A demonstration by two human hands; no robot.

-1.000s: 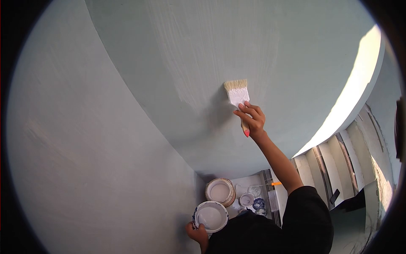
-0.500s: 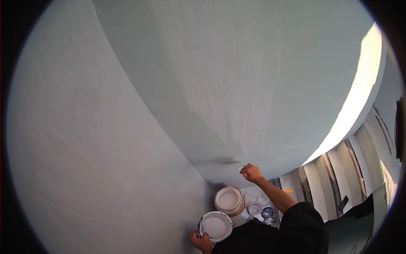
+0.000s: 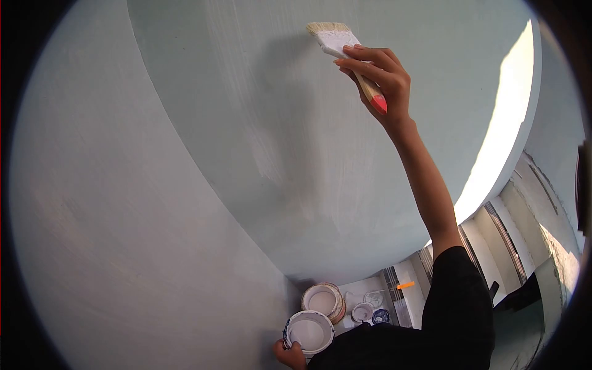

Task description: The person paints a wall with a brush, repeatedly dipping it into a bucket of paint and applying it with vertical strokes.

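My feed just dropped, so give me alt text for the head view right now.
The right hand holds a paint-loaded brush with its bristles at the pale wall, arm stretched high. The left hand grips a bowl of white paint low down, with a second paint tub just beyond it.

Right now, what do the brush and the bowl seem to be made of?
Brush: pale, straw-coloured bristles, probably natural fibre. The handle looks like bare wood with a pink-red painted tip, and white paint covers the middle.
Bowl: smooth white rim with blue marks outside, possibly plastic or ceramic. I cannot tell which.
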